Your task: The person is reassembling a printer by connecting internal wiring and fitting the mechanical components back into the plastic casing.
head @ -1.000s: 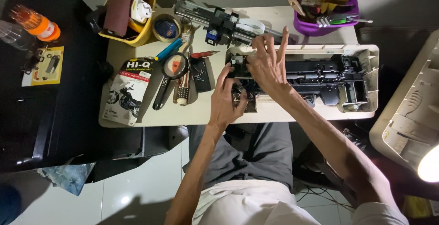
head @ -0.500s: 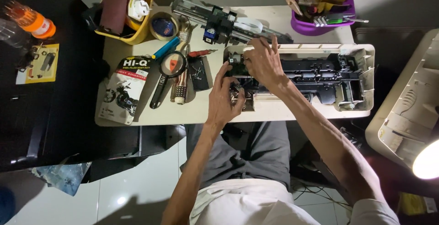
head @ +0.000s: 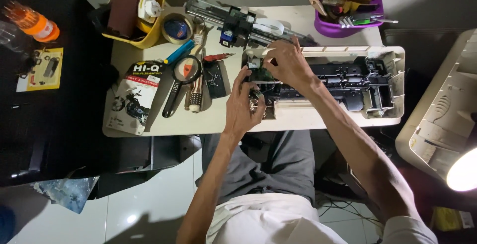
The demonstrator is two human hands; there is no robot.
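An opened printer chassis (head: 348,82), beige shell with black inner frame, lies across the right half of a small white table (head: 208,120). My left hand (head: 242,107) grips the chassis's left front corner, fingers curled around small parts there. My right hand (head: 287,64) rests on the chassis's left top, fingertips pinched on a small part near the green circuit board (head: 257,72). What the fingers pinch is too small to make out.
A detached carriage rail assembly (head: 238,23) lies behind the chassis. A magnifying glass (head: 181,77), screwdrivers, an adhesive pack (head: 135,95) and a tape roll (head: 176,28) sit left. A yellow bin (head: 134,10) and purple tool bowl (head: 348,8) stand at the back. A lit lamp (head: 464,169) is right.
My right hand went from fingers spread above the chassis to curled down and pinched at its left top. My left hand stayed at the left front corner.
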